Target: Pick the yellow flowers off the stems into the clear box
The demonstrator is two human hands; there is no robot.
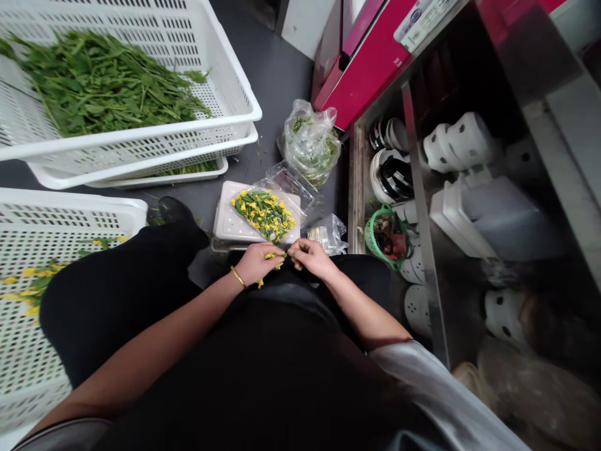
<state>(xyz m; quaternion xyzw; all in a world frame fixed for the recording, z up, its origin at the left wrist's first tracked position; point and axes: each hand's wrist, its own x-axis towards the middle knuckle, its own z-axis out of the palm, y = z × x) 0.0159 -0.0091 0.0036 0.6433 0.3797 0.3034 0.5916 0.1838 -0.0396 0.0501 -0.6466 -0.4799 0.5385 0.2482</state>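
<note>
My left hand (pixel 256 262), with a gold bangle on its wrist, is closed around some yellow flowers (pixel 270 255) whose blossoms poke out between and below the fingers. Close beside it, my right hand (pixel 310 257) is pinched, its fingertips almost meeting those of the left; whatever lies in that pinch is too small to make out. Just beyond both hands, a clear plastic box holds a heap of yellow flowers with green stems (pixel 263 215). It rests on an upturned-looking white tray (pixel 224 216), and its transparent lid (pixel 293 178) stands open at the far side.
White slotted crates stand at left: one with leafy greens (pixel 113 84), another (pixel 117 210) with yellow-flowered stems (pixel 35 285). A plastic bag of greens (pixel 312 144) sits ahead, with a smaller clear bag (pixel 328 233) nearer. Metal shelving (pixel 422 250) and a green basket (pixel 375 241) flank my right.
</note>
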